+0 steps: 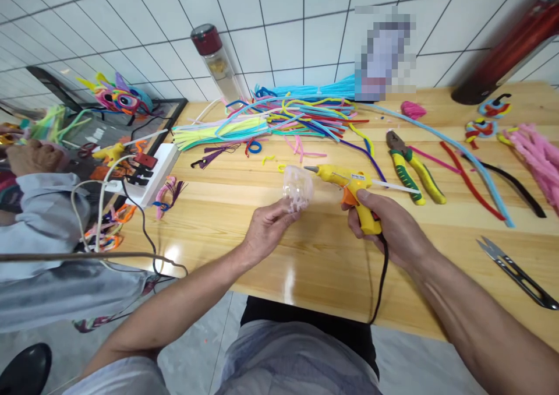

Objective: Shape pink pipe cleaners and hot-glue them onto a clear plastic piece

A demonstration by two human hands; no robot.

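Observation:
Between the thumb and fingers of my left hand (271, 229) is a small clear plastic cup-like piece (298, 186), held above the wooden table. My right hand (391, 223) is wrapped round the handle of a yellow hot glue gun (349, 179), its fingers by the orange trigger. A pale glue stick (395, 187) sticks out of the gun's back end. The nozzle points left and sits close to the clear piece's upper right side; whether they touch I cannot tell. From the handle a black cord (383, 281) hangs down over the table's front edge.
Behind my hands lie bundles of colourful pipe cleaners (262, 118). Pliers (410, 165) and thread snips (517, 271) are on the right. A glass bottle (216, 63) and a red flask (509, 48) stand by the wall. A power strip (152, 173) and a co-worker's hand (35, 157) are left.

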